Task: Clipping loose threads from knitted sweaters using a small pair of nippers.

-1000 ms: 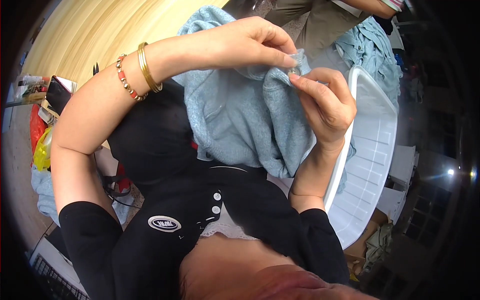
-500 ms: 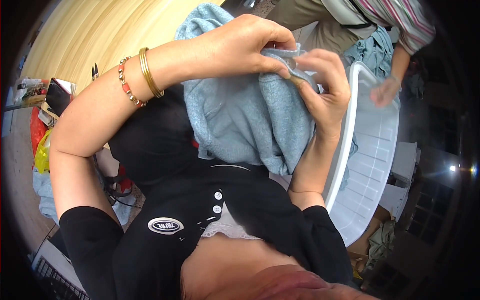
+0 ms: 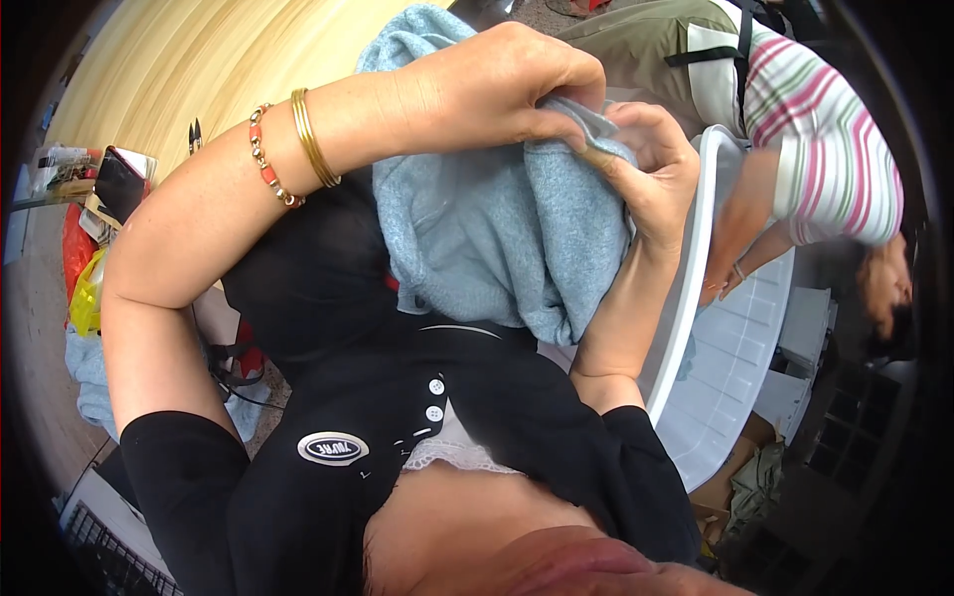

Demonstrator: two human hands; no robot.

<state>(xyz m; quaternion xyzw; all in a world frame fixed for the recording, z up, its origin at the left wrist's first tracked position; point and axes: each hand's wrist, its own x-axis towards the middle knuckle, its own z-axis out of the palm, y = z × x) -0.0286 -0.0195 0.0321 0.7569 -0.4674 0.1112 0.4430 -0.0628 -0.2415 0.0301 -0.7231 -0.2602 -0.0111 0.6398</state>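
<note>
A light blue knitted garment (image 3: 467, 238) hangs bunched from my hands in front of my chest, its upper part lying against the wooden table edge. My left hand (image 3: 522, 84) comes over from the left and pinches a folded edge of the cloth between thumb and fingers. Close beside it, my right hand (image 3: 651, 169) grips the same edge, thumb on the near side and fingers curled behind. The two thumbs almost meet at the fold. What lies inside the fold is hidden by my fingers.
A wooden table (image 3: 219, 70) stretches ahead, with small black snips (image 3: 195, 137) on it. At my right is a white plastic tub (image 3: 730, 368); a co-worker in a striped top (image 3: 835, 149) bends and reaches into it. Bags (image 3: 87, 288) and blue cloth lie at the left.
My hands have shifted slightly right, and the right fingers have closed in on the cloth edge. The co-worker has leaned down over the tub; the blue cloth they held is out of sight.
</note>
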